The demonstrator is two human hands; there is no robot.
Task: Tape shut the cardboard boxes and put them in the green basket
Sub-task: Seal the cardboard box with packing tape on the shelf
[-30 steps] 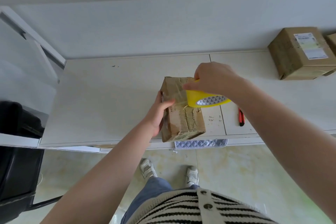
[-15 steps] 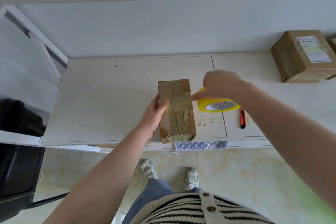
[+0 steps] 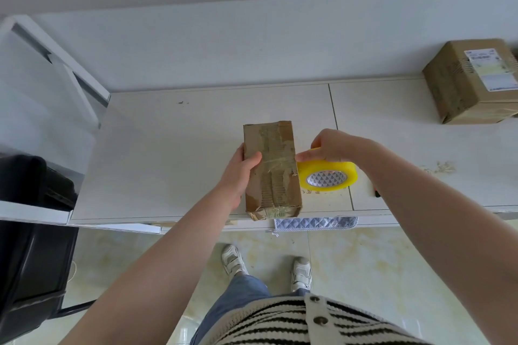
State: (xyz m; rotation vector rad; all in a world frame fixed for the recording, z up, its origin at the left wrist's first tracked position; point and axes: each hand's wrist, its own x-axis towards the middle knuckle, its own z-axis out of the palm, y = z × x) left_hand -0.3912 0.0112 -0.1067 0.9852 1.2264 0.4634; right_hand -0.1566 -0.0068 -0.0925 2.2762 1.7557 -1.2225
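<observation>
Item in hand: worn brown cardboard box (image 3: pixel 271 169) on the white table's (image 3: pixel 168 154) front edge; my left hand (image 3: pixel 241 169) grips its left side, thumb over the top, steadying it. Right of the box, my right hand (image 3: pixel 335 145) pinches the yellow tape roll (image 3: pixel 326 175), likely to draw a strip across; green basket unseen.

A white table (image 3: pixel 168 148) stands against a white wall (image 3: pixel 252 45). A red cutter (image 3: pixel 376 193) lies on it at 3 o'clock, mostly hidden. A quilted silver pouch (image 3: pixel 315 223) hangs at the table's near edge. At 9 o'clock stands a black chair (image 3: pixel 30 260). The floor (image 3: pixel 364 260) has pale yellow tiles
</observation>
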